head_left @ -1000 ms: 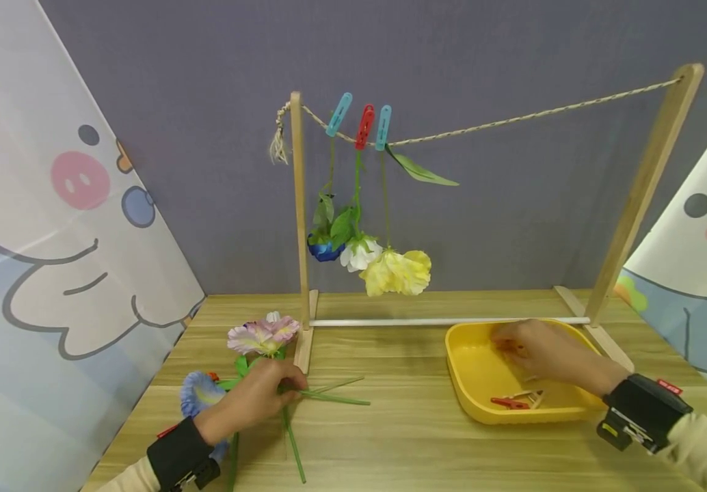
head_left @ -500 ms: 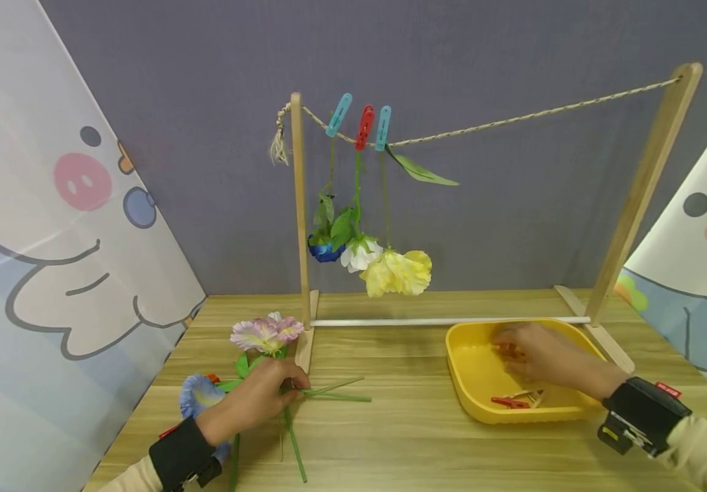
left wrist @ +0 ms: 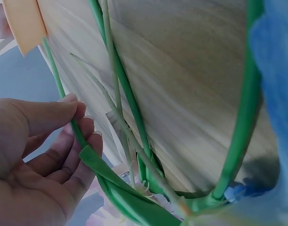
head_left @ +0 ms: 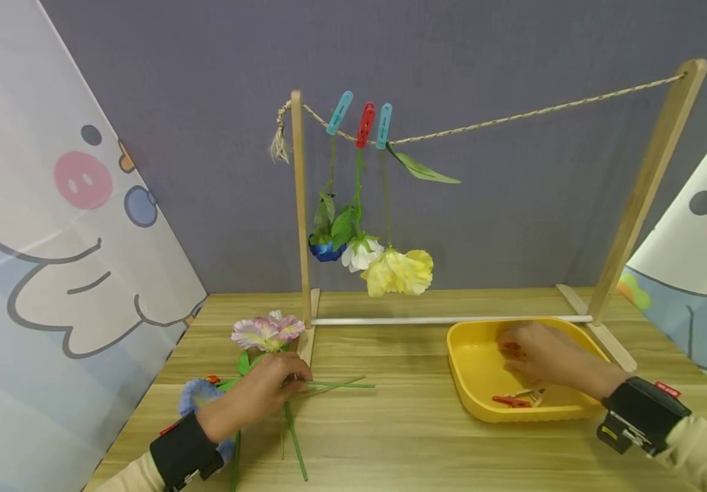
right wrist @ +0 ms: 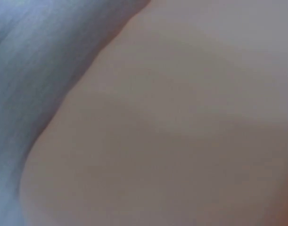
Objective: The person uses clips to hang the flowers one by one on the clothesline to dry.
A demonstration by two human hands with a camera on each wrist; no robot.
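Left hand [head_left: 254, 402] fingers pinching the green stem [left wrist: 67, 107] had lifted it slightly off the desk [head_left: 403, 437] (pickup starting), right hand [head_left: 544, 355] stayed in the yellow tray [head_left: 470, 383], grip unclear.

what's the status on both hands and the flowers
Left hand pinching a green stem on the table. Right hand in the yellow tray, on a red clip. Nothing in the way.
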